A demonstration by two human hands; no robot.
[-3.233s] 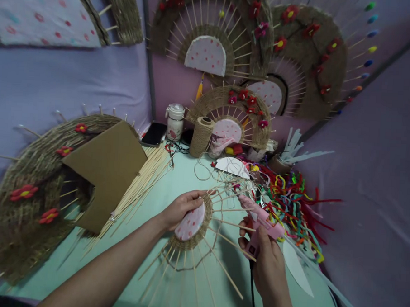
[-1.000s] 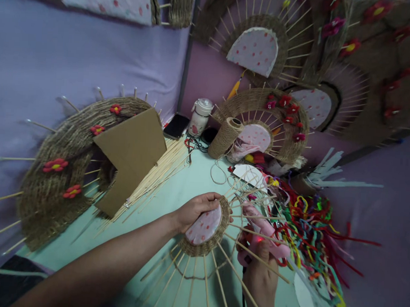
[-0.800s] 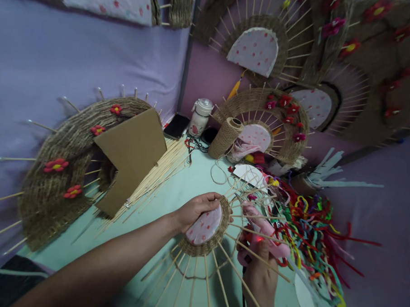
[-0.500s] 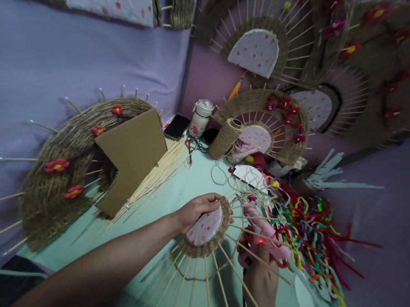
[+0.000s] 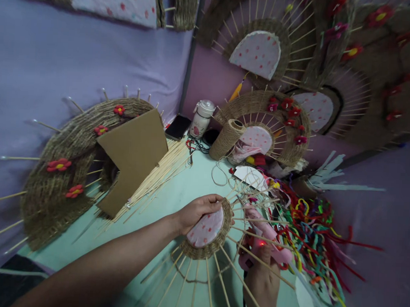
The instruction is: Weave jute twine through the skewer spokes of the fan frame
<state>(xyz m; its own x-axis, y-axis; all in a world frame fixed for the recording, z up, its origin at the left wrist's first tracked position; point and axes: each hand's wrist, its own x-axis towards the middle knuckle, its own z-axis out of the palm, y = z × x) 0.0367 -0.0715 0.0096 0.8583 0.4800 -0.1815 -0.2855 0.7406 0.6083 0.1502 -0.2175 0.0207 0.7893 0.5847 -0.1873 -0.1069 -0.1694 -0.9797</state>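
Note:
My left hand (image 5: 199, 212) grips the upper left part of a half-made fan (image 5: 206, 228), thumb on the face and fingers behind. Spotted white cloth covers the fan's middle, a band of woven twine runs round it, and thin sticks spread out to the right and downward. Behind those sticks, my right hand (image 5: 263, 269) is wrapped round a pink glue gun (image 5: 261, 226) with a small red light glowing on it. The gun's nose points up and left near the woven rim; whether it touches is hidden by the sticks. A loose string curves across the lower sticks.
Loose sticks (image 5: 159, 174) and a cut piece of cardboard (image 5: 135, 157) lie left, by a finished fan (image 5: 57, 183). Behind stand a twine spool (image 5: 227, 138), a white bottle (image 5: 202, 118) and a phone (image 5: 178, 127). Colourful fuzzy strips (image 5: 318, 240) heap up on the right.
The whole view has shifted very slightly. Both hands keep their hold, and the fan and glue gun stay almost in the same place.

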